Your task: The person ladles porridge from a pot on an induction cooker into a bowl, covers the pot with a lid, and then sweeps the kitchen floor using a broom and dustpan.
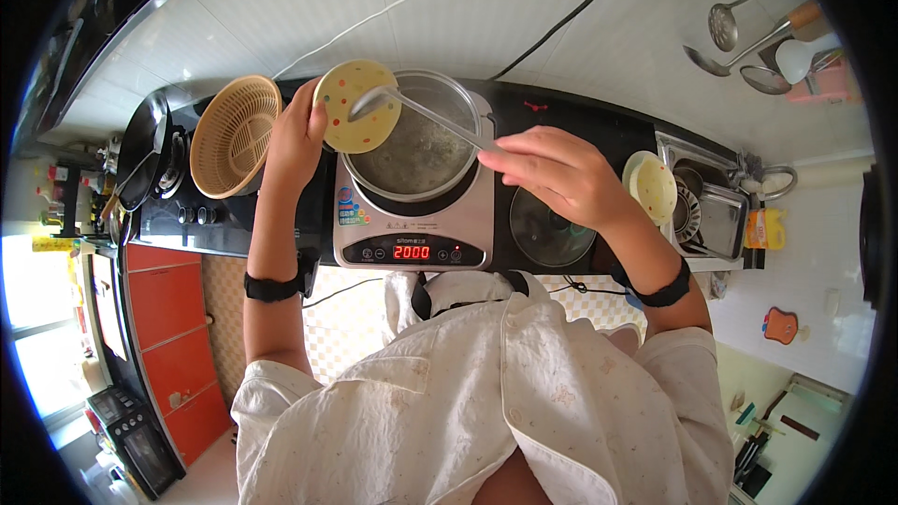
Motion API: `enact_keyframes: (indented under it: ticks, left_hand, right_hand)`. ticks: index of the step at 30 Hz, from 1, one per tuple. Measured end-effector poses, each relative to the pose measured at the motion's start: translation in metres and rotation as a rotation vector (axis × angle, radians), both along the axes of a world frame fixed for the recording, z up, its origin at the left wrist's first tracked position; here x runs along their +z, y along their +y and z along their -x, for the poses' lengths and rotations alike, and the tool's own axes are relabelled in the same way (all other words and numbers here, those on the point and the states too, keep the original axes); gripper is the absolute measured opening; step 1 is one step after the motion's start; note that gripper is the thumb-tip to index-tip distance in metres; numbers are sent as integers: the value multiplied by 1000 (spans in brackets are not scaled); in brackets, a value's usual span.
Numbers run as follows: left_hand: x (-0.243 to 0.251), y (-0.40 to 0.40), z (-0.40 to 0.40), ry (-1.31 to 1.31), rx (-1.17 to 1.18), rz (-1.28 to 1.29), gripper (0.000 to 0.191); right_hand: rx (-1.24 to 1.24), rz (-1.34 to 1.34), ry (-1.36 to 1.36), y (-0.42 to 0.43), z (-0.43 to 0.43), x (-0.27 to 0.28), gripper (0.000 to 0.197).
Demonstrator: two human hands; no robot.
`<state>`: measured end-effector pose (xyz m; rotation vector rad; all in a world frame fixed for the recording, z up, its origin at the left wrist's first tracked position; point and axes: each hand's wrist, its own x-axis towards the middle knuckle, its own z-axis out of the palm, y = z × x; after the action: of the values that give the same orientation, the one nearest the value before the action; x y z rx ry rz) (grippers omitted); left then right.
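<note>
A yellow bowl with coloured dots (344, 84) is gripped at its left rim by my left hand (300, 130), tilted over the left side of a metal pot. My right hand (554, 172) holds the handle of a metal spoon (449, 125), whose head lies over the bowl's inside. Cloudy, bubbling liquid fills the lower part of the pot (414, 195); whether anything solid is in it, I cannot tell. Under the pot is an induction cooker (414, 224) with a lit red display.
Left of the cooker are a tan plastic basket (235, 137) and a black wok (144, 154) on a gas hob. To the right lie a glass lid (551, 228), stacked bowls (652, 189) and a sink (722, 217) with dishes. Utensils hang on the wall, including a skimmer (722, 27).
</note>
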<state>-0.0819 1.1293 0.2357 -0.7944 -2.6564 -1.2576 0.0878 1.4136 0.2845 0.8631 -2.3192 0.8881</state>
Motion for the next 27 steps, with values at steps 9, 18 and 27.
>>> enact_keyframes:
  ticks: [9, 18, 27]
  left_hand:
    - [-7, 4, -14, 5, -30, -199, 42]
    - [-4, 6, -10, 202, -32, -130, 41]
    - [-7, 8, -3, 352, -41, -46, 42]
  right_hand:
    - [-124, 191, -8, -22, -1, -16, 38]
    - [-56, 155, -58, -8, -9, -9, 35]
    - [37, -82, 105, 17, -21, 10, 36]
